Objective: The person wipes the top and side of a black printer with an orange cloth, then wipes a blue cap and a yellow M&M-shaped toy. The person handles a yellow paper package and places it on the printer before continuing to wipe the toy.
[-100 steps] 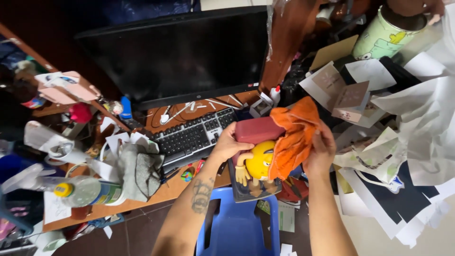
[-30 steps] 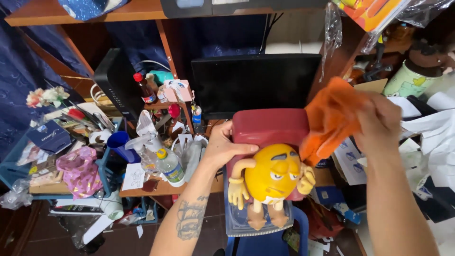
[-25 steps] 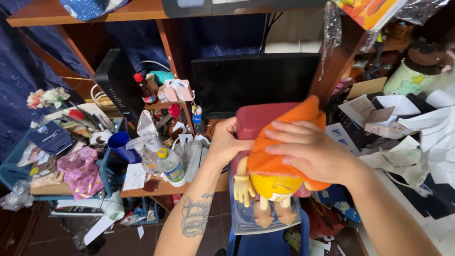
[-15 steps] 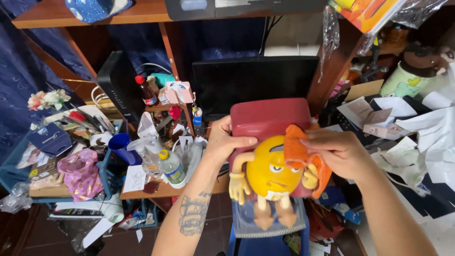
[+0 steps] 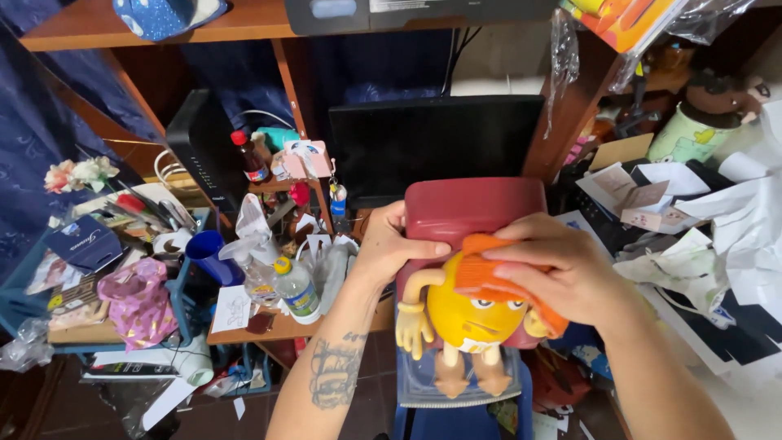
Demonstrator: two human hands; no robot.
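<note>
Both hands are bare, the left hand and the right hand, without rings or gloves. No sleeves reach the forearms. A dark tattoo marks the left forearm.

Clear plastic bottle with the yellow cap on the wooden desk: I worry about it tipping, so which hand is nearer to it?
Left. The left hand grips the maroon toy back just right of the bottle; the right hand is farther right.
</note>
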